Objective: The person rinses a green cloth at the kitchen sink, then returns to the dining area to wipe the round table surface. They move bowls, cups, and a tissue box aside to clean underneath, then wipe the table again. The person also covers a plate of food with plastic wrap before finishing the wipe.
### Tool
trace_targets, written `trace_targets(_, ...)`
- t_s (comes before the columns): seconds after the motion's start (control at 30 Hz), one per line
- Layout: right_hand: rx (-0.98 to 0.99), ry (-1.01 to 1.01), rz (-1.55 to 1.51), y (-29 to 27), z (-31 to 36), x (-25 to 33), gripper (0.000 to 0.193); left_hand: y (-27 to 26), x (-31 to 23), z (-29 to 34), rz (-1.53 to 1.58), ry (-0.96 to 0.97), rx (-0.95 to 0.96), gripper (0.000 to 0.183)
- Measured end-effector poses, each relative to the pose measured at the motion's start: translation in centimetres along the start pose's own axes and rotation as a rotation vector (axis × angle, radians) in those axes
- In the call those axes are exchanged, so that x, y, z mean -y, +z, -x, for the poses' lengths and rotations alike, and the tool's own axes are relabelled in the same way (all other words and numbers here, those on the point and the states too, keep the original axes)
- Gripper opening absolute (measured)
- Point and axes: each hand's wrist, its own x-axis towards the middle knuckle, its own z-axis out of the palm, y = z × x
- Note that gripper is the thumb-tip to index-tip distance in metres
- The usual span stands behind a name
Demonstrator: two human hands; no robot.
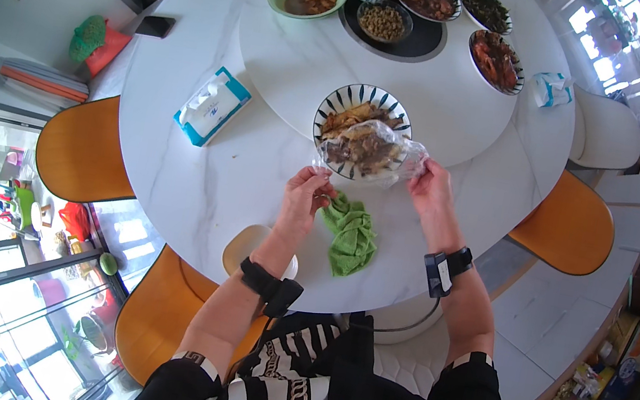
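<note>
At the centre of the frame, by the near edge of the white turntable (467, 119), I observe a patterned bowl (370, 93) of cooked food, upright, with dark strokes around its white inner rim. Clear plastic film (375, 143) lies across the near part of the bowl and extends past its right side. Just below the bowl, the left hand (308, 196) pinches the film's near left edge between thumb and fingers. To the right of the bowl, the right hand (429, 190) pinches the gathered right end, fingers pressed together. Both wrists carry black straps. Beneath and between the hands lies a crumpled green cloth (349, 238) on the round marbled table (271, 192); a pale dish (244, 245) is partly hidden by the left forearm. Left of centre sits a blue-and-white tissue pack (213, 108), with a dark phone (155, 26) farther to the upper left. Toward the top, a light green bowl (304, 20) and several other filled dishes stand around a dark round panel (423, 50). At upper right is a second tissue pack (553, 90).
</note>
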Motion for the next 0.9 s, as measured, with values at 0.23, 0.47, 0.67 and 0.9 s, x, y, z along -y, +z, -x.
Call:
trace_targets(0.23, 0.14, -0.171, 0.21, 0.0, 0.5, -0.3, 0.01, -0.9, -1.1, -0.5, -0.039, -0.018, -0.003, 0.008)
trace_targets(0.47, 0.241, -0.01, 0.273, 3.3, -2.0, 3.3, 0.009, -0.7, -3.5, -2.1, 0.22, -0.042, 0.132, 0.01)
trace_targets(0.67, 0.316, -0.117, 0.942, 5.5, -1.8, 7.2, 0.015, -0.2, -5.7, -3.1, -0.609, 0.159, 0.025, 0.015)
trace_targets(0.9, 0.166, -0.526, 1.188, 6.6, -5.3, 5.3, 0.019, 0.3, -6.2, -5.2, -0.61, 0.4, -0.068, 0.014)
